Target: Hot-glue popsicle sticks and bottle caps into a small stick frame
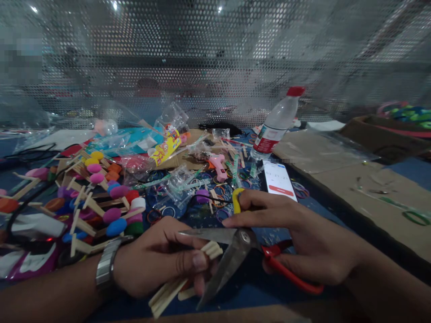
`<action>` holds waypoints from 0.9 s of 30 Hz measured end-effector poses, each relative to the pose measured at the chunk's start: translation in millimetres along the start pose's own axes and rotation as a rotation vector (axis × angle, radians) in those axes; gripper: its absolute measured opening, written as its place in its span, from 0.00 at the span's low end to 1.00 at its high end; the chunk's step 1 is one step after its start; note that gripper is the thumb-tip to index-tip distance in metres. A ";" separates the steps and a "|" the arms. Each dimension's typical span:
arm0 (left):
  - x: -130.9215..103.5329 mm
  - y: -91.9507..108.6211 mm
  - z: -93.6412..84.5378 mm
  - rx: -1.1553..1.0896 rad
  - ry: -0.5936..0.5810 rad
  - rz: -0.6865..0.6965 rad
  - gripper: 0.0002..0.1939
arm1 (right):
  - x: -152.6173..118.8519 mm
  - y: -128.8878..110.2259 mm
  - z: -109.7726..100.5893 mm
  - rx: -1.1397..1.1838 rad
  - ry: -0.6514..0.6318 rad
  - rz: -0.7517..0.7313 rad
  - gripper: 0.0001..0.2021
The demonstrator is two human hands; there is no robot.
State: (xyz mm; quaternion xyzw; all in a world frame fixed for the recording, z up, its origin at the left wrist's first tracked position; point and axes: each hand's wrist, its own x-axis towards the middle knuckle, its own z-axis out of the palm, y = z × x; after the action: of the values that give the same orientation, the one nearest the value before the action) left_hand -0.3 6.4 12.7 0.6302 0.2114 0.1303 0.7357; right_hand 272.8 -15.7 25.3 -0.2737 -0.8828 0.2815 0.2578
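Observation:
My left hand [161, 255], with a metal watch on its wrist, pinches a small bundle of wooden sticks [168, 296] near the front edge. My right hand [296, 237] holds a pair of scissors [232, 251] with red handles. The scissor blades stand apart and point left, the upper blade lying over my left fingers and the lower one slanting down beside the sticks. A yellow band or ring [237, 200] shows at my right index finger. Part of the right fingers is hidden behind the handle.
Wooden sticks with coloured round pieces [111, 215] are heaped at left. Beyond my hands lie a pink glue gun [219, 167], coloured rings and clear wrappers. A bottle with a red cap [274, 125] and a lit phone [279, 180] stand and lie behind my right hand. Cardboard [363, 193] lies right.

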 end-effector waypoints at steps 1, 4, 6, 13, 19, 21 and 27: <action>0.4 0.3 -0.1 0.010 -0.025 0.007 0.28 | 0.6 -0.2 -0.1 0.007 -0.007 -0.003 0.22; 1.7 -0.9 0.5 -0.010 -0.076 0.016 0.27 | 2.6 -0.4 -0.4 0.022 -0.017 -0.011 0.21; 2.3 -2.6 1.4 -0.068 -0.075 0.038 0.24 | 3.3 -0.5 -0.6 0.025 -0.025 -0.021 0.21; 1.1 -2.3 2.2 -0.105 -0.092 -0.004 0.25 | 2.4 -2.0 2.1 0.017 -0.058 0.011 0.22; 1.2 1.5 1.5 -0.061 -0.071 -0.037 0.27 | 3.1 0.0 6.2 0.045 -0.063 0.004 0.23; 1.3 0.2 1.2 -0.058 -0.071 -0.024 0.26 | 3.1 -0.3 6.3 0.047 -0.063 0.006 0.23; 1.0 -6.2 -0.3 0.006 -0.083 -0.006 0.27 | 2.1 -2.5 4.8 0.041 -0.085 0.016 0.22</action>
State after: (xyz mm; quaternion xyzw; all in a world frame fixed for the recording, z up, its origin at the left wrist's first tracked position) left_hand 0.0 6.1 6.4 0.6364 0.1831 0.1012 0.7424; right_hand 267.6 -17.9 24.1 -0.2632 -0.8848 0.3130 0.2234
